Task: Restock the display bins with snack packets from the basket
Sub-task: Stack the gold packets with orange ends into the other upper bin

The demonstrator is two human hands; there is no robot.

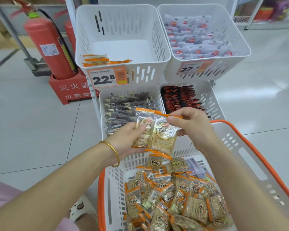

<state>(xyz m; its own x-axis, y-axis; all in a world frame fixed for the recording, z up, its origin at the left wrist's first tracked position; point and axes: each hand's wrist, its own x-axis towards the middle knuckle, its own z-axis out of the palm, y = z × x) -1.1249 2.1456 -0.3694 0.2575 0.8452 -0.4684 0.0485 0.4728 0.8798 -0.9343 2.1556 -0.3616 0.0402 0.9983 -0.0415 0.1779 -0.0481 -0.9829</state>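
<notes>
- Snack packets [154, 134]: clear film, orange sealed edges, round gold label, pale crackers inside.
- Left hand [123, 139] grips them from the side; right hand [192, 125] pinches the top edge.

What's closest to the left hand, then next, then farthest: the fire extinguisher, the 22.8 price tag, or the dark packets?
From the left hand:
1. Dark packets, just beyond it.
2. 22.8 price tag, higher, on the upper bin.
3. Fire extinguisher, far back left.

Near end of basket [250, 155] beyond bottom edge; top-right shelving [253, 15] a blur; right price tag [194, 68] smeared.
</notes>
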